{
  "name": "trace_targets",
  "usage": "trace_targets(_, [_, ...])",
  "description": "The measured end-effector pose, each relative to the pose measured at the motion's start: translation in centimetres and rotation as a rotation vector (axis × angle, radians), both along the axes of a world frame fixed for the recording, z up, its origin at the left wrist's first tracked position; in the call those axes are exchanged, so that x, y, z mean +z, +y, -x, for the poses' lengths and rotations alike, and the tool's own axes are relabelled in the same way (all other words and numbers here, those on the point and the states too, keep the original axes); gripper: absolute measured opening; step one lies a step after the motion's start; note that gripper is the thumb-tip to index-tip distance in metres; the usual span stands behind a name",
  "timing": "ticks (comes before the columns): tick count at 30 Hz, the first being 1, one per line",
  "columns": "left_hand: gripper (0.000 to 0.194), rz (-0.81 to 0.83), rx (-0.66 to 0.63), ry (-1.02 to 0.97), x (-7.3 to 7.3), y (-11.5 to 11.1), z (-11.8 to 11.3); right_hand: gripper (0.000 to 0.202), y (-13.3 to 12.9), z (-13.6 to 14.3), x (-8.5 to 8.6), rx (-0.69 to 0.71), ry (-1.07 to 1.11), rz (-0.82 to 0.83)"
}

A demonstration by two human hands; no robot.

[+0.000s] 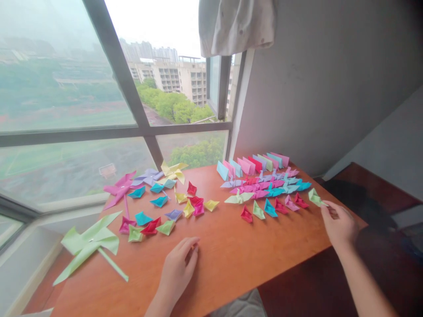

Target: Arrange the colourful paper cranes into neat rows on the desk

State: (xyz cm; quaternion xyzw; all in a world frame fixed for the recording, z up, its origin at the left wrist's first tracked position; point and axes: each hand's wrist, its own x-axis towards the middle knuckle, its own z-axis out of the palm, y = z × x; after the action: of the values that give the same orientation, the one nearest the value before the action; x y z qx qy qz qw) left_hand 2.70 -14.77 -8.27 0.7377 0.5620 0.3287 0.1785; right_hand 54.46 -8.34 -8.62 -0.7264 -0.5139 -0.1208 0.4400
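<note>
My right hand (339, 223) pinches a light green paper boat (316, 197) at the right end of a row of folded boats. That row includes a red boat (246, 214), a green one (258, 211) and a blue one (270, 208). My left hand (180, 266) rests near the front edge with fingers loosely curved and apart, nothing in them. Beyond it lie loose paper boats, among them a light green one (166, 227) and a purple one (173, 215).
A large green pinwheel (90, 242) lies at the left, with pink (121, 189), purple (148, 177) and yellow (173, 171) ones behind. Rows of paper cranes (254, 187) and standing folded papers (246, 166) fill the table's (238, 255) back right. A window borders the back left.
</note>
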Motion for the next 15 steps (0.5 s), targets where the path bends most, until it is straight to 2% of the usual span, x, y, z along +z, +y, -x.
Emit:
trace_targets(4, [0.021,-0.008,0.003,0.018,-0.1,0.0,0.1,0.044,0.9,-3.5,-2.2,-0.005,-0.046,0.082])
trace_targets(15, [0.020,-0.067,0.008,0.019,-0.3,0.3,0.2,0.036,3.0,-4.8,-4.7,0.006,-0.060,0.156])
